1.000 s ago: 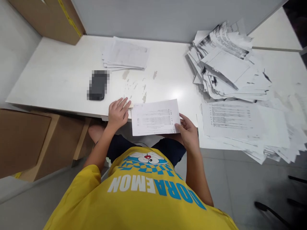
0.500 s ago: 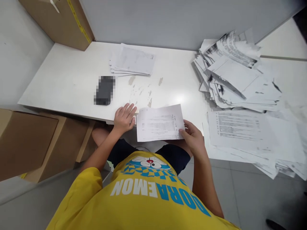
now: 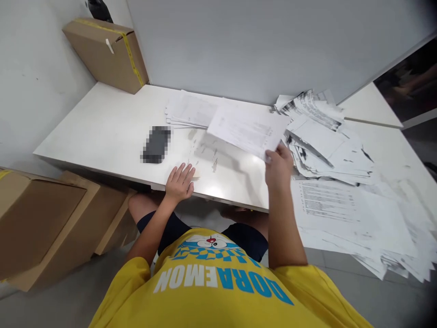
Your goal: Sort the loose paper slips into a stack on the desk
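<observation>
My right hand [image 3: 279,165] is raised over the white desk [image 3: 102,127] and pinches a printed sheet of paper [image 3: 246,126] by its near right corner. The sheet hangs in the air, reaching toward a small neat stack of papers [image 3: 187,111] at the back of the desk. My left hand [image 3: 179,182] lies flat on the desk's front edge with its fingers spread, a small pale object just beside its fingertips. A dark phone [image 3: 156,144] lies on the desk to the left of that hand.
A large messy heap of printed papers [image 3: 327,141] covers the desk's right side, with more sheets [image 3: 344,214] hanging over the front edge. A taped cardboard box [image 3: 107,52] stands at the back left corner. More cardboard boxes [image 3: 41,223] sit on the floor at left.
My right hand has lifted the sheet from the desk's front edge up and back toward the small stack. My left hand has stayed flat at the edge. The camera has tilted up.
</observation>
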A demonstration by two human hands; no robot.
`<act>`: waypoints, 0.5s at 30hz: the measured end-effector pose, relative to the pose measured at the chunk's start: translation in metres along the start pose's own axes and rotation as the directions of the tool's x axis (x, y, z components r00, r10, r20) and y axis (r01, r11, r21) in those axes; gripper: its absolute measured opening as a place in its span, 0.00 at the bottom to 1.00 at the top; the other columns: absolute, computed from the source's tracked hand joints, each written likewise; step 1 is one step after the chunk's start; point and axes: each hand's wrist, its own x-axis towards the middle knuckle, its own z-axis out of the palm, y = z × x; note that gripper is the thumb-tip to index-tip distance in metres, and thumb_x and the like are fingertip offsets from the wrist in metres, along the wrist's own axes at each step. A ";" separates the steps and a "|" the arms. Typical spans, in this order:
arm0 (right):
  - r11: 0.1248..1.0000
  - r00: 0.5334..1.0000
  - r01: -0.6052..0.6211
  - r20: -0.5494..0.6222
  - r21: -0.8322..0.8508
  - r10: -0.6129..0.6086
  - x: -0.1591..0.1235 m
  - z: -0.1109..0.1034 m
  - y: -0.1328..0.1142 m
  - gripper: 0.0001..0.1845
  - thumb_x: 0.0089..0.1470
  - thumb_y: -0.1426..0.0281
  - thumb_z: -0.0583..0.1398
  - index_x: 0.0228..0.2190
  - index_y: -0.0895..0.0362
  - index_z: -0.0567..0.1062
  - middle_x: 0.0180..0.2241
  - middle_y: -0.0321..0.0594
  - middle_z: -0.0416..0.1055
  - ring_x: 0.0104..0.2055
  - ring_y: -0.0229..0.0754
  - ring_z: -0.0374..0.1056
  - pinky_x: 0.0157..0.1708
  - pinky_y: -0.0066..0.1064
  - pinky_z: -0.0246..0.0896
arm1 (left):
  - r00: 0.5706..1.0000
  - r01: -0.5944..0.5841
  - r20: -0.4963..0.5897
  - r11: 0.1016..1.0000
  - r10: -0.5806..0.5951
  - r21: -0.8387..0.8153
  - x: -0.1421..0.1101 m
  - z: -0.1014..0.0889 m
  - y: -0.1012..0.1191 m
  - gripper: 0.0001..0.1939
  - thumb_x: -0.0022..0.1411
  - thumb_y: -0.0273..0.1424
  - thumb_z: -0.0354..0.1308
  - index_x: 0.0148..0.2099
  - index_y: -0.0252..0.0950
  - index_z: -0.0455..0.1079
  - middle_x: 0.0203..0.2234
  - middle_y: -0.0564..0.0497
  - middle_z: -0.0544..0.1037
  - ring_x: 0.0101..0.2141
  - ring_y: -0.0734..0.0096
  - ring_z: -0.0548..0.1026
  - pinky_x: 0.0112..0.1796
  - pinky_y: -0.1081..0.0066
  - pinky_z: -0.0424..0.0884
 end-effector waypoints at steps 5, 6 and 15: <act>0.990 0.982 -0.095 0.150 -0.105 0.111 0.047 0.112 0.006 0.24 0.56 0.71 0.52 0.54 0.65 0.66 0.53 0.55 0.71 0.51 0.42 0.72 0.49 0.34 0.68 | 0.988 0.104 0.124 0.992 -0.094 -0.073 -0.003 0.000 0.003 0.28 0.65 0.36 0.48 0.65 0.38 0.66 0.58 0.43 0.74 0.61 0.52 0.70 0.62 0.54 0.62; 0.989 0.977 -0.100 0.177 -0.108 0.118 0.053 0.131 0.006 0.24 0.58 0.71 0.51 0.54 0.67 0.65 0.53 0.57 0.71 0.51 0.41 0.71 0.49 0.33 0.68 | 0.985 0.112 0.139 0.992 -0.102 -0.062 -0.003 -0.001 0.003 0.27 0.65 0.36 0.47 0.65 0.39 0.66 0.58 0.43 0.75 0.60 0.53 0.71 0.61 0.54 0.63; 0.933 0.998 0.057 0.051 -0.354 -0.042 0.055 0.160 0.033 0.22 0.55 0.62 0.61 0.49 0.60 0.71 0.55 0.59 0.64 0.62 0.62 0.56 0.65 0.60 0.43 | 0.986 0.112 0.129 0.993 -0.107 -0.033 -0.004 -0.005 0.005 0.26 0.64 0.36 0.47 0.62 0.37 0.70 0.54 0.43 0.78 0.56 0.54 0.75 0.58 0.55 0.68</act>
